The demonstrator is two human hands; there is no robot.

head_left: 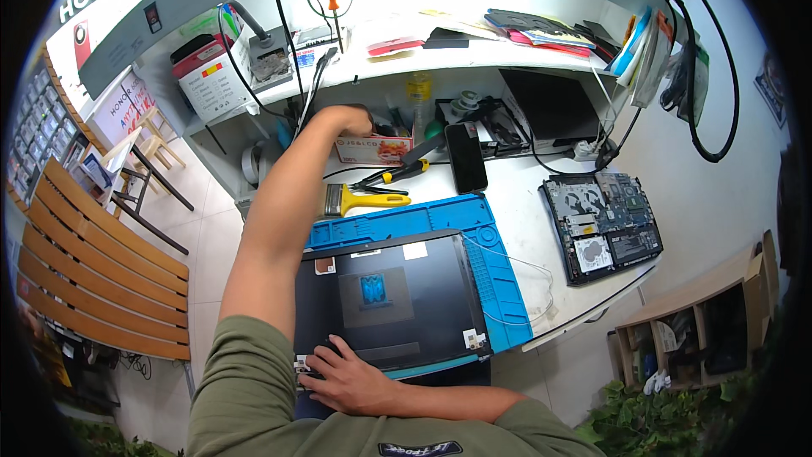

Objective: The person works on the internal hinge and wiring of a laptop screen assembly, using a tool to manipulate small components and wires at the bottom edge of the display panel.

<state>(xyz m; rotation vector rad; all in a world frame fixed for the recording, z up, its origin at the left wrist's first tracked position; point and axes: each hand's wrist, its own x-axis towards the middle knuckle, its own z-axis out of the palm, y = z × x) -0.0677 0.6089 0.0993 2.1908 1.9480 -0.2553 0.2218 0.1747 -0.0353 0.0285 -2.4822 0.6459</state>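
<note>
Presently, left hand point(353, 121): stretched across the desk point(516, 195), over or into the small printed box point(372, 152); fingers hidden, so opening and grip cannot be told.
Right hand point(353, 382): fingers loosely spread, laid on the lower left corner of the dark laptop panel point(444, 305); no grasp visible, likely steadying.
Panel: flat on the blue mat point(509, 309), near the person; mat presumably cushions it.
Opened laptop base point(602, 227): right side of desk, apart from panel, probably leaving elbow room.
Obscured: box contents; panel corner under fingers.
</note>
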